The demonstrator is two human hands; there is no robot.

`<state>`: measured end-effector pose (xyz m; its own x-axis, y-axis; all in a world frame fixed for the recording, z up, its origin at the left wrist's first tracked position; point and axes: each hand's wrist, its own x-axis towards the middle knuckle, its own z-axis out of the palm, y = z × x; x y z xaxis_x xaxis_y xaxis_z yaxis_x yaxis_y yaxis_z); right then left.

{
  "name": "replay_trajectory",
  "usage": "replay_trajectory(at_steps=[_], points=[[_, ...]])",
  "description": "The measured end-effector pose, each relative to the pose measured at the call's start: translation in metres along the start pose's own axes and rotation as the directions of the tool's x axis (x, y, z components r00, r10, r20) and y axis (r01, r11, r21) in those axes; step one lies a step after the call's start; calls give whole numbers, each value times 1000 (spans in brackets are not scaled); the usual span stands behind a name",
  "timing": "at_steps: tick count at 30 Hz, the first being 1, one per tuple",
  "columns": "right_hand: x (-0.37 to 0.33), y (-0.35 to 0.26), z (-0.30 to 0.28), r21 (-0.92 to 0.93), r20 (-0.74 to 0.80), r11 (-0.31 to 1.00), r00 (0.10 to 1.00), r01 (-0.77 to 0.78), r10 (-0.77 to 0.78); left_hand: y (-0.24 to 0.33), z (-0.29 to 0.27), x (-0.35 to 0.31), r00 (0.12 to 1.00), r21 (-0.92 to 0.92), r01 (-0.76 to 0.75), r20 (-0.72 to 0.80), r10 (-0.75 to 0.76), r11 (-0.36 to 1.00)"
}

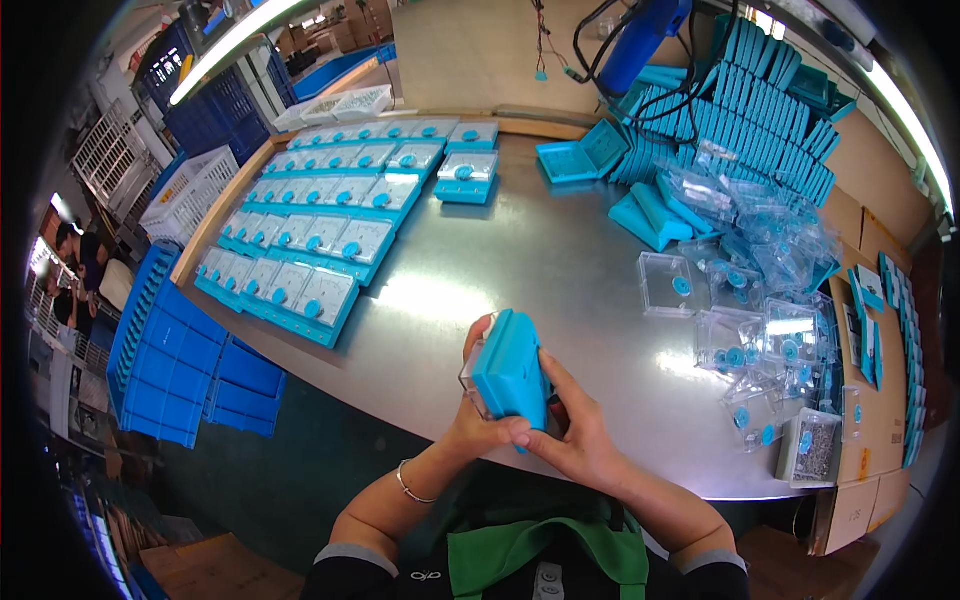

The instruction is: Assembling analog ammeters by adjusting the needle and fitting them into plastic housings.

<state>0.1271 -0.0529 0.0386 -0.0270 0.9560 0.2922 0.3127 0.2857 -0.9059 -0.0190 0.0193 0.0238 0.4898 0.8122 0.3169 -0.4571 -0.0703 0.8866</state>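
Note:
Near the front edge of the metal table, both my hands hold one turquoise plastic case (510, 370), tilted up, with a clear cover on its left side. My left hand (468, 425) grips it from the left and below, fingers partly hidden behind it. From the right, my right hand (583, 430) wraps its fingers round the case's edge. Both thumbs meet at its lower end. Finished-looking cases with clear covers and round turquoise knobs (313, 308) stand in rows at the left; one separate case (467, 177) sits beside them.
Clear covers (765, 235) lie heaped at the right, below stacked turquoise shells (760, 110). An open shell (583, 155) rests at the back. A white tray of small metal parts (812, 447) stands front right. Overhead hangs a blue cylindrical tool (645, 45) with black cables. Blue crates (165, 360) flank the table's left.

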Motion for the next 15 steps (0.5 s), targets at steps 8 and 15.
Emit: replay_trajectory(at_steps=[8, 15], points=[[11, -5, -56, -58, 64, 997, 996, -51, 54, 10, -51, 90, 989, 986, -86, 66, 136, 144], [-49, -4, -116, -161, -115, 940, 952, -300, 284, -42, -94, 191, 991, 923, 66, -16, 133, -379]])
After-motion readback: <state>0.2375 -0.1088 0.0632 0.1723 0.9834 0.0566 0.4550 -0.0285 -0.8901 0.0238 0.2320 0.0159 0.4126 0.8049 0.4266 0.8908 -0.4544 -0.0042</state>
